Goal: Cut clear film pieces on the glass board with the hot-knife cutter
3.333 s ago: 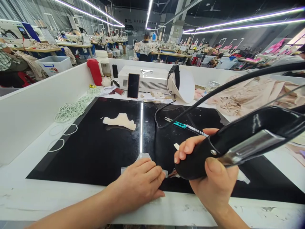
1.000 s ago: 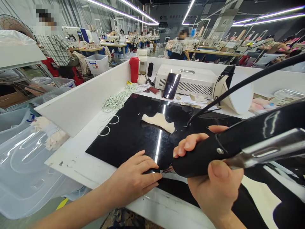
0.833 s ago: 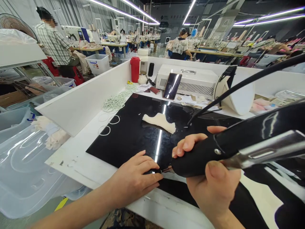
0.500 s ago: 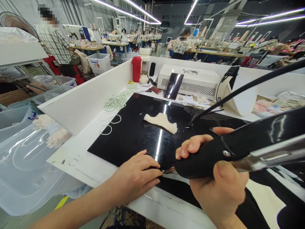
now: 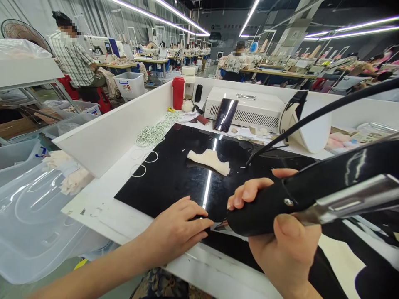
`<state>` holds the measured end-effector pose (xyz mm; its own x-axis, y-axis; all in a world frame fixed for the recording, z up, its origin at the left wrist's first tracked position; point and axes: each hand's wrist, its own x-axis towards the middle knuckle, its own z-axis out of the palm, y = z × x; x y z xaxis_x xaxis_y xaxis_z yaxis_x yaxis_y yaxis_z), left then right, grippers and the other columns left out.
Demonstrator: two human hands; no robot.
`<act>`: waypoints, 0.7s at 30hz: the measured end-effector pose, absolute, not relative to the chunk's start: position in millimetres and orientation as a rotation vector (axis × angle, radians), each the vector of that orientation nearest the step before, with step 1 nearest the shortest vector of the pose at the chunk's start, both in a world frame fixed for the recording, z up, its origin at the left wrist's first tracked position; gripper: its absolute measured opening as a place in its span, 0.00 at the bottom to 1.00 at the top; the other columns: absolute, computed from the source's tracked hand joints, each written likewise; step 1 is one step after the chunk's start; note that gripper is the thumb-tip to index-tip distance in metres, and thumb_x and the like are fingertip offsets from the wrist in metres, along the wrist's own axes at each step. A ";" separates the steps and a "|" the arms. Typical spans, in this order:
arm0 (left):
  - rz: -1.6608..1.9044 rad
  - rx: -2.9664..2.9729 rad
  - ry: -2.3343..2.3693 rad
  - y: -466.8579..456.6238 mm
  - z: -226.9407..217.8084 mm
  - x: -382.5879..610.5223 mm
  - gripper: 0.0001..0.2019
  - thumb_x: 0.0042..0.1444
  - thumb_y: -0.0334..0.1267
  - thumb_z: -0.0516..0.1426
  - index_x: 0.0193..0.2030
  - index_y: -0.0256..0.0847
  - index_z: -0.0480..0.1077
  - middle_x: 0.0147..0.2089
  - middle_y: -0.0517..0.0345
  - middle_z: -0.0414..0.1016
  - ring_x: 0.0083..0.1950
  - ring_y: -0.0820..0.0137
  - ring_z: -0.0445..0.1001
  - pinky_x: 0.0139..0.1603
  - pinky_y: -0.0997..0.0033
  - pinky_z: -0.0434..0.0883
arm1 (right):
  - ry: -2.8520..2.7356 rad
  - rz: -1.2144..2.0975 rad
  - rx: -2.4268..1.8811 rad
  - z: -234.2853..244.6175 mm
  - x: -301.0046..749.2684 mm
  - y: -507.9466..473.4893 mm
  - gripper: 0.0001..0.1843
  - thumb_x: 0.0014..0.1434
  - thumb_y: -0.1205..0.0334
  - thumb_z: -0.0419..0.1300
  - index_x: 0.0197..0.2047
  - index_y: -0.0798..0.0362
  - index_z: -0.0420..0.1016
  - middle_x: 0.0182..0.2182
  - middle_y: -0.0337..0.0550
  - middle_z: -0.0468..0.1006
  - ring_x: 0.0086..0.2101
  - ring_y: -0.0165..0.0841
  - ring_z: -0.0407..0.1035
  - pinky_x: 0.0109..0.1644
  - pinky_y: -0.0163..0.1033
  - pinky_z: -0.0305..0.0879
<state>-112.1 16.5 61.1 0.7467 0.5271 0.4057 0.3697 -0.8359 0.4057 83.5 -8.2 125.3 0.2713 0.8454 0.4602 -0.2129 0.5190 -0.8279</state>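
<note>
My right hand [image 5: 280,236] is wrapped round a black hand tool [image 5: 311,195] with a metal lever and a black cable [image 5: 327,110]. Its tip points down at the near edge of the black glossy mat [image 5: 168,174]. My left hand [image 5: 174,232] lies flat with fingers stretched, pressing on the mat right beside the tool's tip; what lies under it is hidden. A cream fabric piece [image 5: 209,160] rests on the mat further back.
A white partition wall [image 5: 109,128] runs along the left. White elastic rings [image 5: 152,135], a red bottle [image 5: 178,92], a phone [image 5: 225,114] and a white machine [image 5: 249,109] stand at the back. Clear plastic bins [image 5: 34,207] sit at the left. Other people work at far tables.
Since the oldest frame my view has swung to the left. Both hands stay together at the mat's near edge, with only slight shifts of the tool in the last second.
</note>
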 end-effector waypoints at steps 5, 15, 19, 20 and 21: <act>0.687 2.748 0.624 19.5 65.4 -112.4 0.10 0.72 0.36 0.58 0.56 0.43 0.78 0.55 0.50 0.79 0.56 0.63 0.79 0.73 0.46 0.68 | -1.134 0.586 -0.877 141.8 103.7 -10.3 0.20 0.56 0.52 0.76 0.49 0.45 0.78 0.36 0.40 0.80 0.37 0.39 0.75 0.40 0.47 0.76; 0.548 2.701 0.249 65.6 89.5 -84.5 0.09 0.71 0.33 0.59 0.55 0.38 0.75 0.54 0.51 0.82 0.58 0.64 0.79 0.74 0.57 0.66 | -0.887 0.496 -0.831 142.8 115.7 1.4 0.20 0.52 0.56 0.76 0.46 0.46 0.76 0.29 0.34 0.78 0.25 0.34 0.72 0.31 0.42 0.74; 0.369 2.614 0.132 83.6 94.8 -68.6 0.26 0.63 0.37 0.68 0.65 0.40 0.68 0.62 0.50 0.79 0.68 0.58 0.74 0.77 0.50 0.61 | -0.901 0.484 -0.812 137.0 113.7 0.3 0.21 0.54 0.54 0.75 0.48 0.45 0.74 0.29 0.34 0.77 0.26 0.34 0.71 0.30 0.41 0.72; 0.330 2.593 0.121 86.4 94.9 -66.0 0.28 0.62 0.39 0.69 0.66 0.40 0.67 0.63 0.48 0.78 0.70 0.57 0.72 0.78 0.47 0.60 | -0.904 0.489 -0.811 135.9 113.0 -0.3 0.21 0.54 0.54 0.75 0.48 0.45 0.74 0.30 0.34 0.76 0.26 0.34 0.71 0.30 0.42 0.72; 0.290 2.573 0.116 88.5 94.7 -64.0 0.29 0.63 0.40 0.69 0.67 0.40 0.66 0.64 0.47 0.78 0.71 0.56 0.71 0.78 0.44 0.59 | -0.909 0.496 -0.812 134.7 112.5 -0.9 0.21 0.55 0.54 0.74 0.49 0.45 0.74 0.30 0.34 0.76 0.27 0.34 0.71 0.30 0.42 0.72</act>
